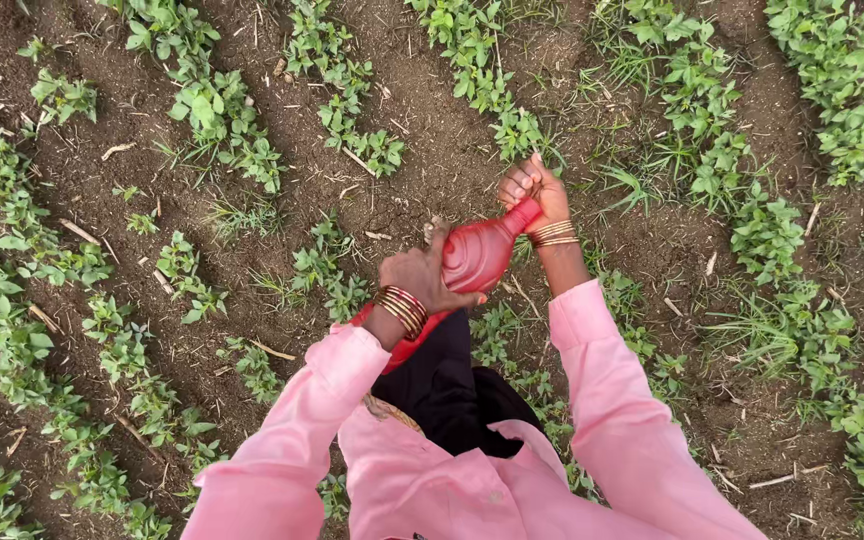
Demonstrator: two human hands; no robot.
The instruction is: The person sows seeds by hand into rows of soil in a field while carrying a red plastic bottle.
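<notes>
hands: 2 (422, 275) (532, 190) | red bottle (477, 255): 1 | pink sleeves (292, 430): 2

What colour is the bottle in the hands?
The bottle is red, seen in the head view.

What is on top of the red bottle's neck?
The right hand covers the top of the red bottle, so the cap is hidden. The left hand grips its body.

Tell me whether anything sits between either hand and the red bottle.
Nothing visible does. The left hand is wrapped around the body of the red bottle, and the right hand grips its neck and cap end directly. Both hands touch it with no gap.
</notes>
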